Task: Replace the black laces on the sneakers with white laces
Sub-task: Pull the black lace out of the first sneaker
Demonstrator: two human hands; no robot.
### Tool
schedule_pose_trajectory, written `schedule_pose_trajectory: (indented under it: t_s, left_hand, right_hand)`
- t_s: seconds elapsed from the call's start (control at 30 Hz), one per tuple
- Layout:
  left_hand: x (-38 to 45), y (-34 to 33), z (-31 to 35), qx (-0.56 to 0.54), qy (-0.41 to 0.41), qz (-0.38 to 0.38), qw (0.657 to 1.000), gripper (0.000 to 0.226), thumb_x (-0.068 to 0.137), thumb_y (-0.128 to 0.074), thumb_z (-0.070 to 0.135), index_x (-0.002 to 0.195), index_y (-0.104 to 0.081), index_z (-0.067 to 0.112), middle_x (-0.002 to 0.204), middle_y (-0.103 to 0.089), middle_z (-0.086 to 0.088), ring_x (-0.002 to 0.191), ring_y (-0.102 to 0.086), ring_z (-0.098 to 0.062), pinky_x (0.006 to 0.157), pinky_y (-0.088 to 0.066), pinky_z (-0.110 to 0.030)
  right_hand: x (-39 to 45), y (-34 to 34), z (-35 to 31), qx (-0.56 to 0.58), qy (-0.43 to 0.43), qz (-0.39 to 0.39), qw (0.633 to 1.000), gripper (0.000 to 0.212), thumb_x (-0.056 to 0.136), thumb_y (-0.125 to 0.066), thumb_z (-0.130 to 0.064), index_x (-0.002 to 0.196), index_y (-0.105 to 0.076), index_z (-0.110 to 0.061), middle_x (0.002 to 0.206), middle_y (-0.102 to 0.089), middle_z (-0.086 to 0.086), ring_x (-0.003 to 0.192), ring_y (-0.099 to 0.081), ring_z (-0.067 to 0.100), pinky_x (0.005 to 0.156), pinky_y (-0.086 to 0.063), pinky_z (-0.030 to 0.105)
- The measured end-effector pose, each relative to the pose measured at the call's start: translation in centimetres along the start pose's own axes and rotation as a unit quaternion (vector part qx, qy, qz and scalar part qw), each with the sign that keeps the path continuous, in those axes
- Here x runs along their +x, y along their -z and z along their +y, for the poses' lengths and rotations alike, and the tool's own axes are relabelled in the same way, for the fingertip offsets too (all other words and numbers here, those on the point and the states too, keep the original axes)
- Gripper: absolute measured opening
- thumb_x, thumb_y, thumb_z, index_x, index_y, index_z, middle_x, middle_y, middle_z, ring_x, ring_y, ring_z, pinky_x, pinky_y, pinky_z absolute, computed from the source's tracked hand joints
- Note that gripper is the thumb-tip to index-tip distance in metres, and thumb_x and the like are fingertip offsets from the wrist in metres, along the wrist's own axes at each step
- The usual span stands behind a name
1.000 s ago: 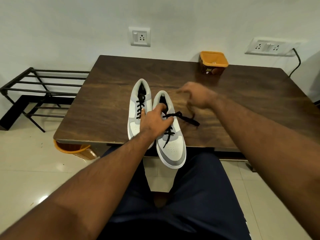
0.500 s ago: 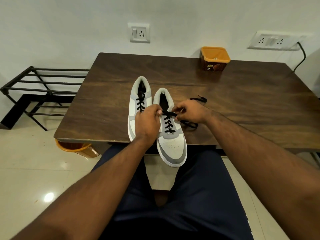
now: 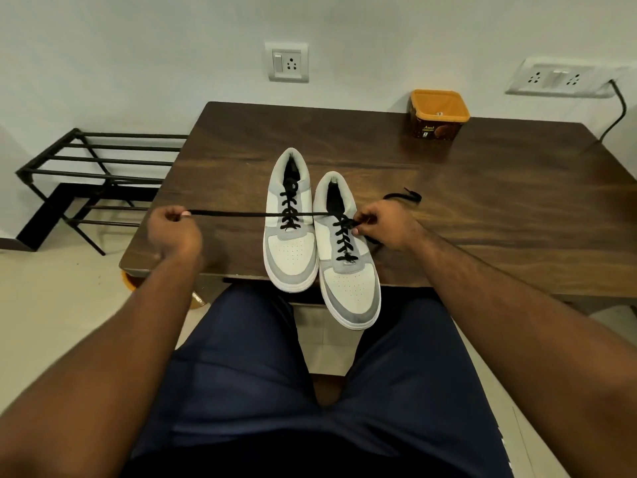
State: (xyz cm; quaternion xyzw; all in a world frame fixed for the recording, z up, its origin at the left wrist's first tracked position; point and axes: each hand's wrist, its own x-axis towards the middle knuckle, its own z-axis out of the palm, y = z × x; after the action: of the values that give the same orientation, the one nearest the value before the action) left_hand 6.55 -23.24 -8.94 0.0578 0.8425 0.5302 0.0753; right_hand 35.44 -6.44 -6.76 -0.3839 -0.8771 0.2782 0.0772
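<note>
**Lace drawn out to the left**

Since half a second ago the left hand [image 3: 174,229] has swung away from the shoes, out over the surface's [image 3: 482,208] left edge, pulling a black lace [image 3: 248,214] taut across the left sneaker [image 3: 291,232]; its fingers pinch the lace end; the right hand [image 3: 382,225] stays at the right sneaker [image 3: 348,270], fingers pinching the lace at the upper eyelets; the lace's other end [image 3: 403,196] lies loose behind that hand; both sneakers sit at the near edge, toes overhanging; an orange tub [image 3: 439,113] stands by the wall.
</note>
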Motion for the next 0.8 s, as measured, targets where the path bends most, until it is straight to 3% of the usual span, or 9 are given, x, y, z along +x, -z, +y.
schedule_pose_trajectory:
  t_s: [0.07, 0.13, 0.2, 0.27, 0.43, 0.5, 0.6, 0.7, 0.8]
  left_hand:
    - [-1.5, -0.2, 0.1, 0.102, -0.068, 0.012, 0.992, 0.030, 0.093, -0.060, 0.020, 0.123, -0.057, 0.019, 0.133, -0.053, -0.006, 0.126, -0.048, -0.024, 0.102, -0.036, -0.036]
    - [-4.0, -1.1, 0.3, 0.158, -0.256, -0.011, 0.954, 0.029, 0.091, -0.061, 0.022, 0.120, -0.058, 0.020, 0.132, -0.053, -0.008, 0.126, -0.045, -0.029, 0.104, -0.035, -0.049]
    - [-6.7, -2.9, 0.7, 0.086, -0.412, -0.134, 0.897, 0.017, 0.090, -0.063, 0.015, 0.107, -0.066, 0.014, 0.109, -0.062, -0.008, 0.103, -0.057, -0.026, 0.090, -0.047, -0.049]
    - [-9.6, -4.7, 1.6, 0.055, -0.452, -0.256, 0.853, 0.017, 0.091, -0.063, 0.016, 0.107, -0.069, 0.013, 0.098, -0.062, 0.001, 0.092, -0.059, -0.020, 0.083, -0.051, -0.041]
    - [-12.7, -7.9, 4.5, 0.125, -0.391, -0.378, 0.830, 0.039, 0.095, -0.060, 0.025, 0.134, -0.057, 0.022, 0.107, -0.047, 0.005, 0.097, -0.051, -0.011, 0.088, -0.042, -0.026]
    - [-11.9, -8.4, 5.2, 0.155, -0.351, -0.399, 0.833, 0.029, 0.094, -0.062, 0.025, 0.122, -0.067, 0.018, 0.104, -0.056, 0.001, 0.092, -0.056, -0.014, 0.091, -0.048, -0.032]
    - [-11.3, -8.4, 5.3, 0.133, -0.312, -0.416, 0.844, 0.014, 0.091, -0.066, 0.019, 0.100, -0.074, 0.012, 0.079, -0.066, 0.006, 0.074, -0.061, -0.011, 0.085, -0.054, -0.037]
    - [-11.4, -7.9, 4.7, -0.022, -0.252, -0.359, 0.899, 0.011, 0.091, -0.066, 0.015, 0.094, -0.076, 0.012, 0.077, -0.069, 0.005, 0.075, -0.065, -0.012, 0.077, -0.055, -0.031]
    - [-10.2, -7.6, 4.3, -0.175, -0.094, -0.215, 0.956, 0.008, 0.092, -0.065, 0.016, 0.090, -0.073, 0.015, 0.079, -0.070, 0.001, 0.072, -0.064, -0.014, 0.071, -0.057, -0.032]
  right_hand:
    - [0.0, 0.0, 0.0, -0.014, 0.015, 0.032, 0.999, 0.012, 0.084, -0.073, -0.018, 0.096, -0.075, -0.017, 0.087, -0.063, -0.006, 0.087, -0.060, 0.014, 0.075, -0.047, 0.027]
    - [-0.2, 0.2, -0.1, -0.027, 0.028, 0.060, 0.997, 0.015, 0.085, -0.072, -0.019, 0.099, -0.076, -0.019, 0.090, -0.059, -0.005, 0.088, -0.057, 0.014, 0.078, -0.047, 0.029]
    - [-0.3, 0.4, -0.2, -0.044, 0.048, 0.088, 0.994, 0.017, 0.085, -0.071, -0.019, 0.102, -0.075, -0.021, 0.093, -0.058, -0.003, 0.090, -0.055, 0.013, 0.079, -0.046, 0.028]
    - [-0.4, 0.5, -0.4, -0.067, 0.061, 0.113, 0.989, 0.018, 0.086, -0.071, -0.019, 0.103, -0.075, -0.020, 0.097, -0.059, -0.002, 0.095, -0.051, 0.015, 0.079, -0.042, 0.027]
    - [-0.3, 0.9, -0.7, -0.105, 0.095, 0.147, 0.979, 0.018, 0.083, -0.072, -0.013, 0.101, -0.074, -0.017, 0.099, -0.060, 0.001, 0.094, -0.050, 0.022, 0.079, -0.038, 0.029]
    - [-0.5, 1.1, -0.6, -0.102, 0.101, 0.144, 0.979, 0.016, 0.082, -0.071, -0.010, 0.097, -0.074, -0.016, 0.096, -0.057, -0.001, 0.091, -0.053, 0.021, 0.076, -0.043, 0.032]
    - [-0.8, 1.0, -0.5, -0.063, 0.106, 0.144, 0.982, 0.017, 0.081, -0.067, -0.001, 0.092, -0.071, -0.013, 0.097, -0.059, 0.002, 0.087, -0.059, 0.020, 0.076, -0.051, 0.036]
    - [-1.0, 0.8, -0.5, -0.042, 0.098, 0.149, 0.983, 0.028, 0.081, -0.056, 0.008, 0.096, -0.066, -0.013, 0.095, -0.062, 0.001, 0.087, -0.059, 0.019, 0.079, -0.052, 0.037]
    - [-1.0, 1.1, -0.4, -0.043, 0.061, 0.141, 0.987, 0.034, 0.086, -0.055, 0.005, 0.112, -0.063, -0.015, 0.098, -0.064, 0.000, 0.085, -0.058, 0.015, 0.078, -0.051, 0.031]
